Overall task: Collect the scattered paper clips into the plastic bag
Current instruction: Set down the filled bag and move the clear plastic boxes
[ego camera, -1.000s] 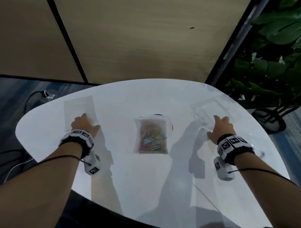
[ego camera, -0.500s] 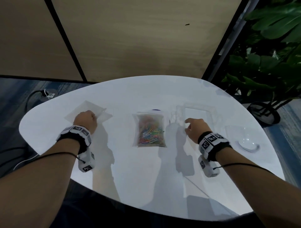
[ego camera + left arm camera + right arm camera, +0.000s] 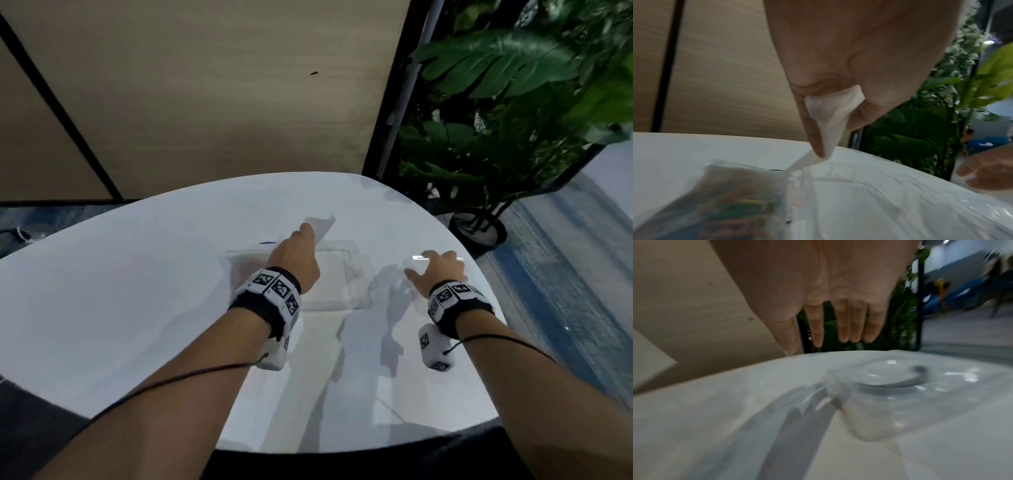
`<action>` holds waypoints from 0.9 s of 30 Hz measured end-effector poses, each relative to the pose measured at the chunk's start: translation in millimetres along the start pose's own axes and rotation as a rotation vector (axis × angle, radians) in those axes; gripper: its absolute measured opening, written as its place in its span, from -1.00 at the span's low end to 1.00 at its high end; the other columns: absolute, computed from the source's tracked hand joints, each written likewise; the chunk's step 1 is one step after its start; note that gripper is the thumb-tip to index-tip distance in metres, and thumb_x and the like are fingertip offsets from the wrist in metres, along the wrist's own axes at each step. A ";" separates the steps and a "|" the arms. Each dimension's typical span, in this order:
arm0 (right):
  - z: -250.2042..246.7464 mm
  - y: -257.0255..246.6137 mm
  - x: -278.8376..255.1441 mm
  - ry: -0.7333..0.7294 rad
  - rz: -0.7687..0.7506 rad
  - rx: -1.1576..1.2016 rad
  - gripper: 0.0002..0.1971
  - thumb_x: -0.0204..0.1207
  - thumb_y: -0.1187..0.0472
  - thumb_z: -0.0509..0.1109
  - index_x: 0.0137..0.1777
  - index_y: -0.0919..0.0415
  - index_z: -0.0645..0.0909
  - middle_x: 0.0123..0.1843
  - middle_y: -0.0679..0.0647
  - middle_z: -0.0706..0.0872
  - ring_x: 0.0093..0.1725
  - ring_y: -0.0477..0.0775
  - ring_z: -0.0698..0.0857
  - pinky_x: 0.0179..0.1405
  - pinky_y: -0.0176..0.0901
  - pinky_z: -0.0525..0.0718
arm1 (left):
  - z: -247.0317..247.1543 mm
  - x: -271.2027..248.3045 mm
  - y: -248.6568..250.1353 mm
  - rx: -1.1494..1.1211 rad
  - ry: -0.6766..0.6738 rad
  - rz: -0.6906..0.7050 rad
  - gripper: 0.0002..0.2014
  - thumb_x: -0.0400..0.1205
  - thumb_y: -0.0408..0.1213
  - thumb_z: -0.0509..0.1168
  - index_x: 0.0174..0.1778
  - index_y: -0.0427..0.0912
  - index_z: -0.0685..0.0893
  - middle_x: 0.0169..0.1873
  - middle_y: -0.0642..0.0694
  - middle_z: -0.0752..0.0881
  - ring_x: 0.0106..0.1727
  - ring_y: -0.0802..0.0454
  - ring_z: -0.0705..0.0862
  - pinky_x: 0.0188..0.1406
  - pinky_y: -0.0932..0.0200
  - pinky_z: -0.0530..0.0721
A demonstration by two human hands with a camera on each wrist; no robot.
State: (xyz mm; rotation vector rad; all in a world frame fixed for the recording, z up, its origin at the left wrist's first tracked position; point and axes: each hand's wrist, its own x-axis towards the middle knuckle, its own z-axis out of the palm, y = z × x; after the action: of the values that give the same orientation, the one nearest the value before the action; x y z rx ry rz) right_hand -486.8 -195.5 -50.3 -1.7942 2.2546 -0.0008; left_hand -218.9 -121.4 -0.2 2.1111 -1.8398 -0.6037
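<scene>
A clear bag of coloured paper clips (image 3: 725, 203) lies on the white table (image 3: 102, 291); in the head view my left wrist hides most of the clip bag (image 3: 244, 270). My left hand (image 3: 306, 229) hovers just past it and pinches a thin white plastic sheet (image 3: 830, 116), whose free end hangs to the table. An empty clear tray (image 3: 342, 274) sits right of the clip bag. My right hand (image 3: 435, 260) is open, fingers straight, over a small clear container (image 3: 890, 382) near the table's right edge. I see no loose clips.
A wood-panelled wall stands behind the table. A large potted plant (image 3: 496, 102) is close to the far right corner, its pot (image 3: 478, 229) on the floor. The table's rounded edge runs just right of my right hand.
My left hand picked up the white sheet from the left side and carried it right, past the clip bag. My right hand left the clear tray mid-table and moved right to the small container.
</scene>
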 end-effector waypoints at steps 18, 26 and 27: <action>5.5 59.6 -1.8 -0.246 0.453 0.054 0.52 -0.19 -0.69 0.36 0.70 0.05 -0.20 0.66 0.28 0.09 0.56 0.45 0.31 0.41 0.34 0.47 | 54.5 34.8 -0.8 -0.823 -0.378 -0.565 -0.50 0.80 -0.14 0.09 0.61 -0.29 0.21 -0.32 -0.33 0.84 -0.48 -0.11 0.81 -0.44 0.12 0.79; -32.3 33.0 22.7 0.105 0.282 0.613 -0.36 0.46 0.02 0.46 0.49 0.21 0.39 0.32 0.30 0.64 0.24 0.35 0.66 0.01 0.03 0.60 | 49.7 35.4 -15.2 0.029 -0.051 -0.277 -0.36 0.70 -0.05 0.29 0.64 -0.16 0.22 0.21 -0.33 0.70 0.20 -0.38 0.72 0.14 -0.09 0.72; -38.2 26.1 27.7 0.140 0.277 0.675 -0.44 0.53 0.05 0.39 0.50 0.17 0.43 0.30 0.29 0.66 0.19 0.34 0.69 -0.01 0.02 0.62 | 51.8 36.0 -14.7 -0.027 -0.052 -0.296 -0.45 0.72 -0.01 0.23 0.57 -0.17 0.28 0.15 -0.34 0.73 0.08 -0.38 0.78 0.05 -0.11 0.78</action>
State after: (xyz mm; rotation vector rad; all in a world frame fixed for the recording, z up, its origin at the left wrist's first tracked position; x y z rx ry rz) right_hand -525.1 -222.0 -23.1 -1.1516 2.1954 -0.7565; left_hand -227.3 -151.3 -57.0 2.3900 -1.5439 -0.7525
